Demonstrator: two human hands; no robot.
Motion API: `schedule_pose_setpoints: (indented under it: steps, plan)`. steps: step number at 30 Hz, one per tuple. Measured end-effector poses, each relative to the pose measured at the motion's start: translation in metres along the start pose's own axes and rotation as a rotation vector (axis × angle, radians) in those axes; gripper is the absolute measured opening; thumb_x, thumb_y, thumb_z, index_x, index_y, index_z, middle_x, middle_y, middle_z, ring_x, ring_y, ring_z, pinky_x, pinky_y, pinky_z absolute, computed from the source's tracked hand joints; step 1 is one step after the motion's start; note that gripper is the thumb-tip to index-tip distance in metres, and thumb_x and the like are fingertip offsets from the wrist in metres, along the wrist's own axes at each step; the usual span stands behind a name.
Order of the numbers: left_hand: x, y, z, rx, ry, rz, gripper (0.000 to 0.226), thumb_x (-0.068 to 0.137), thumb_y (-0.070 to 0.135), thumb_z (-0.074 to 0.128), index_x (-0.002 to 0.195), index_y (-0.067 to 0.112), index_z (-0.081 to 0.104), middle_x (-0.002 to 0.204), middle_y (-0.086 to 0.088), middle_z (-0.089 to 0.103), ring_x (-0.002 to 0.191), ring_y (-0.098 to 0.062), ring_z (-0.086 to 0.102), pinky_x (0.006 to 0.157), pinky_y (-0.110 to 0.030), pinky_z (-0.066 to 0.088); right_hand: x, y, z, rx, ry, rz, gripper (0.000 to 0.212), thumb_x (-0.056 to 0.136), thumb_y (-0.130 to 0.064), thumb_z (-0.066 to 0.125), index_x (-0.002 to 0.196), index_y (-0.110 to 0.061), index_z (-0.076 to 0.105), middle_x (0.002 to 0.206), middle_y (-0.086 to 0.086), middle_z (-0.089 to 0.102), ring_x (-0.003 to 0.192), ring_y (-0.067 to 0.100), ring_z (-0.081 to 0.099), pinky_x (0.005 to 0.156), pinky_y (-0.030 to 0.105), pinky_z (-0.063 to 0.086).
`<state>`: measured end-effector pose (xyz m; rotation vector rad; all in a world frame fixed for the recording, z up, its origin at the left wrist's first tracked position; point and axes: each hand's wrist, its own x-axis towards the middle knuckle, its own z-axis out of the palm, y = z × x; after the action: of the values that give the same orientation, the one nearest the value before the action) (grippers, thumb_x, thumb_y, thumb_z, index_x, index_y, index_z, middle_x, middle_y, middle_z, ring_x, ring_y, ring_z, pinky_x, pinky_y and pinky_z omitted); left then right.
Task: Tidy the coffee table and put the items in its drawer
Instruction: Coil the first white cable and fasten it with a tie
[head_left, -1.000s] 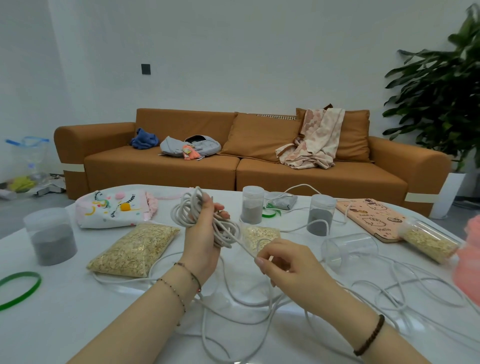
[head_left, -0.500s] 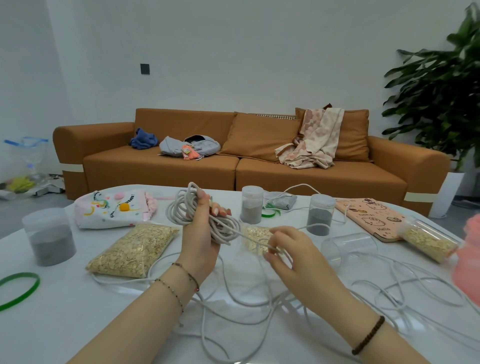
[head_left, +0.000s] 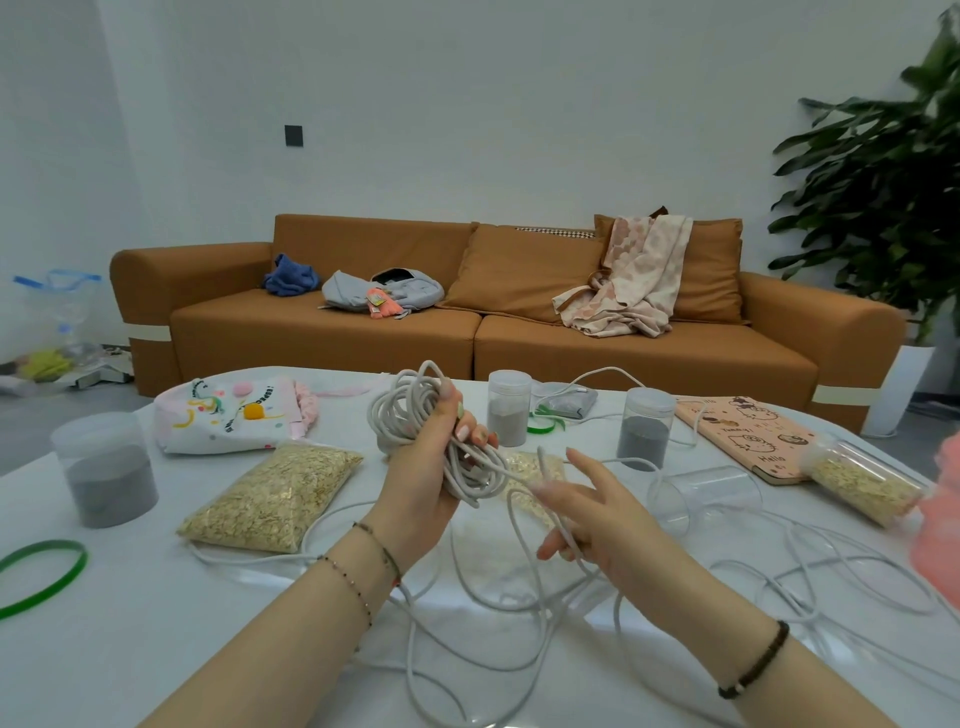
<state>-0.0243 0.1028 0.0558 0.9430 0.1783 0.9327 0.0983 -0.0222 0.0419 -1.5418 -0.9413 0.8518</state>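
A long white cable lies in loose loops (head_left: 519, 597) over the white coffee table (head_left: 130, 639). Part of it is wound into a coil (head_left: 410, 410), and my left hand (head_left: 426, 473) grips that coil, raised above the table's middle. A strand runs from the coil to my right hand (head_left: 597, 519), just right of it. Two upper fingers of that hand are stretched out, while the lower fingers curl round the strand. No drawer is in view.
On the table: a bag of oats (head_left: 275, 499), three jars of grey powder (head_left: 104, 467) (head_left: 508, 408) (head_left: 644, 436), an empty clear jar (head_left: 706, 499) and an oat jar (head_left: 862, 483) lying down, a pink notebook (head_left: 748, 436), a printed pouch (head_left: 228, 415), a green ring (head_left: 41, 577). An orange sofa (head_left: 467, 348) stands behind.
My right hand has dropped from beside the coil, down and right, and spread its upper fingers. The strand now loops between coil and hand. My left hand keeps the coil raised.
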Motion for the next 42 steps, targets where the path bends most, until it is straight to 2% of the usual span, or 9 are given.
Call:
schedule_pose_setpoints:
  steps: [5,10,17,20,24,29,37,40,42]
  plan:
    - [-0.003,-0.002,0.0,0.073,-0.012,-0.014,0.054,0.101,0.039,0.047,0.052,0.02,0.054,0.053,0.003,0.049,0.054,-0.009,0.056,0.088,-0.035,0.046,-0.001,0.0,-0.004,0.112,-0.013,-0.038,0.059,0.077,-0.05,0.07,0.126,-0.019,0.061,0.089,0.003,0.075,0.058,0.012,0.047,0.059,0.023,0.042]
    - [0.002,-0.003,-0.004,0.097,0.081,-0.008,0.049,0.099,0.041,0.05,0.056,0.017,0.05,0.053,0.003,0.049,0.055,-0.009,0.055,0.08,-0.031,0.048,-0.001,0.0,-0.005,0.171,0.011,-0.184,0.033,0.087,-0.013,0.072,0.118,-0.015,0.063,0.089,0.01,0.076,0.068,0.017,0.064,0.075,0.033,0.053]
    - [0.012,-0.003,-0.016,-0.041,0.228,0.007,0.049,0.092,0.049,0.056,0.054,0.018,0.05,0.055,0.004,0.049,0.057,-0.008,0.053,0.074,-0.028,0.048,-0.001,0.003,-0.004,0.016,0.172,-0.514,0.017,0.076,0.001,0.08,0.082,0.002,0.065,0.103,0.0,0.074,0.099,0.013,0.07,0.087,0.027,0.057]
    - [0.012,-0.001,-0.013,-0.078,0.208,0.018,0.052,0.096,0.047,0.053,0.052,0.019,0.054,0.054,0.005,0.048,0.055,-0.007,0.053,0.074,-0.027,0.046,-0.003,0.004,-0.003,-0.036,0.177,-0.675,0.013,0.081,0.001,0.075,0.08,0.001,0.062,0.088,0.006,0.072,0.09,0.022,0.07,0.082,0.03,0.058]
    - [0.008,0.0,-0.007,-0.147,0.169,-0.013,0.053,0.097,0.043,0.053,0.049,0.021,0.059,0.052,0.006,0.047,0.052,-0.006,0.052,0.076,-0.027,0.047,-0.004,0.007,-0.003,-0.106,0.121,-0.712,0.017,0.086,-0.01,0.072,0.084,0.002,0.06,0.084,-0.002,0.072,0.078,0.024,0.066,0.068,0.041,0.056]
    - [0.005,0.003,-0.003,-0.231,0.136,-0.092,0.047,0.101,0.04,0.05,0.061,0.015,0.047,0.052,0.004,0.045,0.053,-0.009,0.051,0.082,-0.028,0.048,-0.004,0.004,-0.006,-0.28,-0.026,-0.675,0.022,0.089,-0.032,0.062,0.089,-0.011,0.059,0.094,-0.01,0.075,0.105,0.008,0.067,0.088,0.025,0.052]
    - [0.003,0.007,-0.002,-0.219,0.073,-0.141,0.055,0.102,0.039,0.048,0.052,0.016,0.05,0.05,0.004,0.047,0.05,-0.008,0.053,0.078,-0.028,0.046,0.004,-0.006,-0.001,0.007,-0.209,-0.487,0.022,0.077,-0.027,0.062,0.092,-0.012,0.067,0.063,-0.002,0.062,0.06,0.014,0.057,0.066,0.022,0.041]
    - [0.005,0.007,-0.007,-0.132,0.11,-0.118,0.053,0.101,0.04,0.05,0.053,0.016,0.05,0.05,0.004,0.049,0.05,-0.008,0.054,0.077,-0.029,0.047,0.0,-0.002,-0.005,0.187,-0.246,-0.482,0.08,0.094,-0.07,0.024,0.111,-0.012,0.076,0.078,0.027,0.063,0.077,0.039,0.053,0.086,0.033,0.04]
    - [0.006,0.006,-0.009,-0.055,0.12,-0.114,0.052,0.099,0.042,0.052,0.054,0.016,0.051,0.051,0.003,0.05,0.052,-0.009,0.055,0.074,-0.03,0.047,-0.009,-0.001,-0.007,0.219,-0.201,-0.442,0.088,0.089,-0.076,0.021,0.092,-0.012,0.082,0.081,0.027,0.066,0.084,0.037,0.059,0.093,0.025,0.044]
